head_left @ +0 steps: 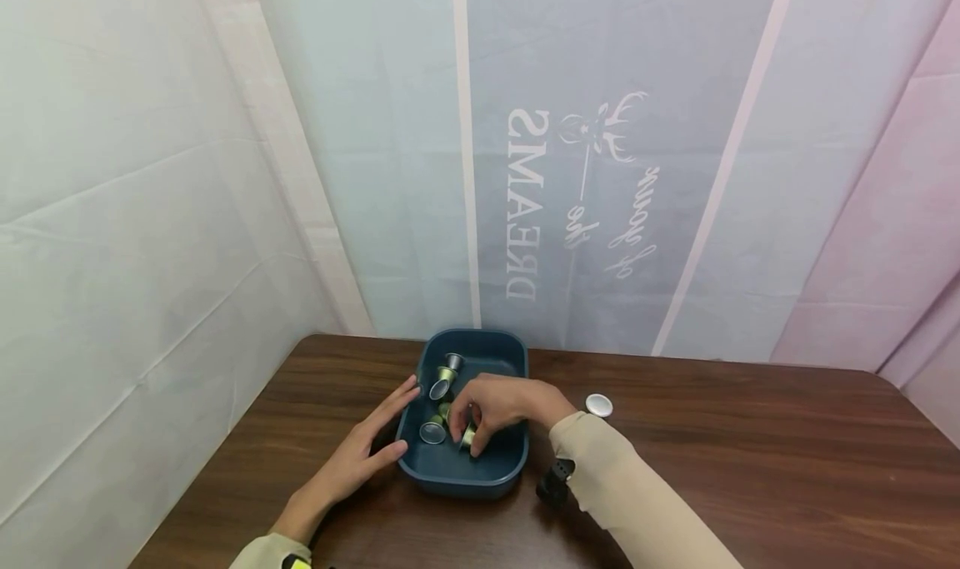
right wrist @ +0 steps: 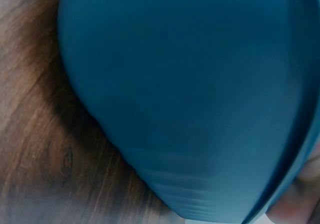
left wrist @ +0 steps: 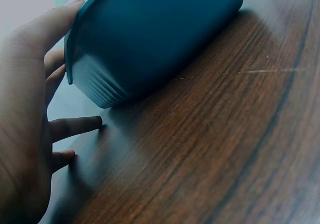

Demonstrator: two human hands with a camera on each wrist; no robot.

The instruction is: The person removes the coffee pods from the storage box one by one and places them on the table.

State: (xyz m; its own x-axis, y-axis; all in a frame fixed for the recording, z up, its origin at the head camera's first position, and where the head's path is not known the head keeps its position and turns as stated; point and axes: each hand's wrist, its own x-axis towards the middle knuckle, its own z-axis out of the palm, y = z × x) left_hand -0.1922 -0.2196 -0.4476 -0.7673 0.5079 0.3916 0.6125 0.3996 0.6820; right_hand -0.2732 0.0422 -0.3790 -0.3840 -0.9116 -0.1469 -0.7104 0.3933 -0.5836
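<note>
A dark blue plastic bin [head_left: 461, 479] stands near the back edge of the table with several coffee capsules in it. My right hand [head_left: 497, 402] reaches down inside the bin and pinches a pale green capsule [head_left: 468, 437] between thumb and fingers. Left of it lie a capsule with its lid up [head_left: 432, 432] and, higher, a light green capsule [head_left: 440, 388] and a silver capsule [head_left: 453, 361]. My left hand [head_left: 363, 452], fingers spread and fairly straight, rests against the bin's left side. In the left wrist view its thumb [left wrist: 70, 14] lies at the rim.
One capsule with a white lid [head_left: 599, 405] is on the brown wooden table [head_left: 712, 436], right of the bin. A printed fabric curtain [head_left: 405, 177] hangs behind the table's back edge. The right forearm in its beige sleeve [head_left: 622, 477] crosses over the table.
</note>
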